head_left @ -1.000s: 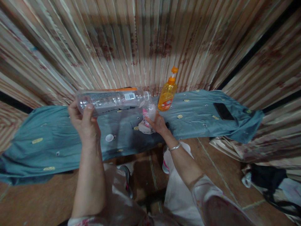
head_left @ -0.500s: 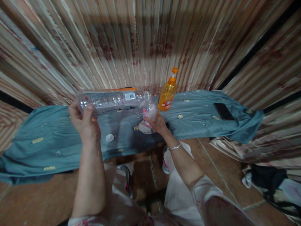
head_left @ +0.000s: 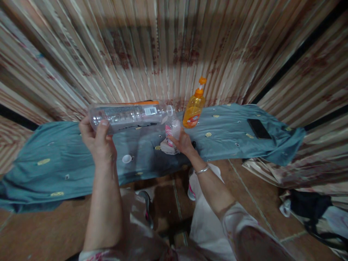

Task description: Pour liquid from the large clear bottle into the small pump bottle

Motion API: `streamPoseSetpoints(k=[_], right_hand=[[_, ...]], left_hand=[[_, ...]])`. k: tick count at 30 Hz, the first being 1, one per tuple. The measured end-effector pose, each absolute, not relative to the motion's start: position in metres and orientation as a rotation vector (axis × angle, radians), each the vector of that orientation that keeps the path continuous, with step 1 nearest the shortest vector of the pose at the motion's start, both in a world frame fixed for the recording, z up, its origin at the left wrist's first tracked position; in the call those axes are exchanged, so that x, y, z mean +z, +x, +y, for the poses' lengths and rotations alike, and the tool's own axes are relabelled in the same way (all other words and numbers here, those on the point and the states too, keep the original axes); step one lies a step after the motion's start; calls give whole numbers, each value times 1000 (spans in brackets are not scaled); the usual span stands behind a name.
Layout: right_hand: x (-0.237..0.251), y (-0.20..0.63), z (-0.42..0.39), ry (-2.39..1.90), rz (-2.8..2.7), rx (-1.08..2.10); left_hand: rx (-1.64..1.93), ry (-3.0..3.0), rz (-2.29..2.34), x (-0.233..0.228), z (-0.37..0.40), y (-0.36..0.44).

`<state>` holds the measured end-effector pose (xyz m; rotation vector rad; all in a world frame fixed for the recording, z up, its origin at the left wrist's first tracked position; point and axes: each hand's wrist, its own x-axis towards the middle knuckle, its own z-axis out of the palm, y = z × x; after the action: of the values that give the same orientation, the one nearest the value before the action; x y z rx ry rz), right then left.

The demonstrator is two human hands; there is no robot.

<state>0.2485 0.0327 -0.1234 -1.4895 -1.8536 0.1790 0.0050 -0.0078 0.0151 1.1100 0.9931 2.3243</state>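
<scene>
My left hand (head_left: 98, 142) grips a large clear plastic bottle (head_left: 127, 115) by its base end and holds it sideways above the table, its open mouth pointing right. My right hand (head_left: 182, 142) holds a small clear container with a pink label (head_left: 172, 131) just under that mouth. A crumpled white cloth or wrapper (head_left: 166, 148) lies beneath the small container. A white bottle cap (head_left: 126, 158) rests on the cloth between my two hands.
A blue-grey tablecloth (head_left: 54, 163) with gold motifs covers the table. An orange pump bottle of liquid soap (head_left: 193, 108) stands at the back, and a black phone (head_left: 258, 128) lies to the right. Striped curtains hang behind. Dark bags (head_left: 310, 210) sit on the floor, right.
</scene>
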Motion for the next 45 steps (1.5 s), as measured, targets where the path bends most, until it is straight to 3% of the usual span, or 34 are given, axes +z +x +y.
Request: streamPoseSetpoints(k=[45], right_hand=[[-121, 249, 32, -1548, -1841, 190]], left_hand=[[2331, 1167, 1069, 14, -7, 4]])
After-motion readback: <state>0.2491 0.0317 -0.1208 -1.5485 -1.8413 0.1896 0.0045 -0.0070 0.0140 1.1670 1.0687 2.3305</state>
